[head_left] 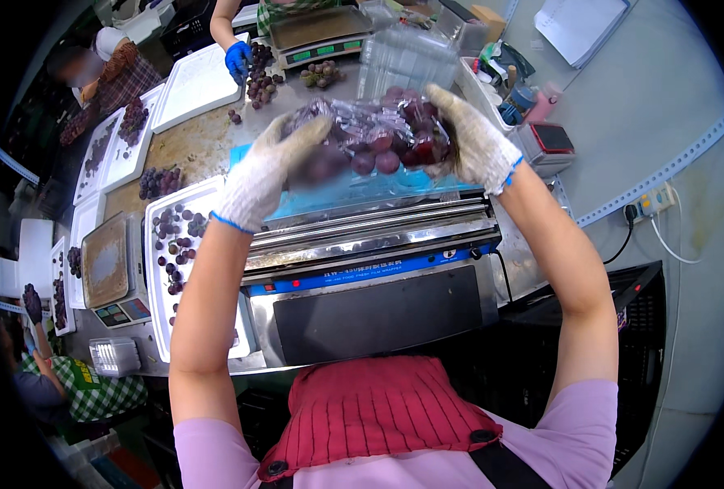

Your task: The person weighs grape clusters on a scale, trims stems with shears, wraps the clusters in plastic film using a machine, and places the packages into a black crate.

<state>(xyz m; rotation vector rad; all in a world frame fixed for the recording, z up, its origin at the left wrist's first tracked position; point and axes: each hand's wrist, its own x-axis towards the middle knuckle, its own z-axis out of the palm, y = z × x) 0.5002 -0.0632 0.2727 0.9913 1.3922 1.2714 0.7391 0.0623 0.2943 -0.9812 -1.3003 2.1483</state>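
My left hand (266, 169) and my right hand (474, 134), both in white knit gloves with blue cuffs, grip the two ends of a pack of dark red grapes (382, 147). Clear, crinkled plastic covers the pack. It is held up above the film wrapping machine (362, 265), over a light blue surface (354, 202) behind the metal rollers. The machine's black plate (378, 314) lies nearer to me. Fingers on the underside of the pack are mostly hidden, and its left end is blurred.
Behind the pack stand stacked clear plastic trays (403, 61) and a weighing scale (317, 37). White foam trays (187, 273) with loose grapes lie left, beside another scale (108, 261). Across the table, a co-worker's blue-gloved hand (238, 61) touches a grape bunch (262, 77). More people work at far left.
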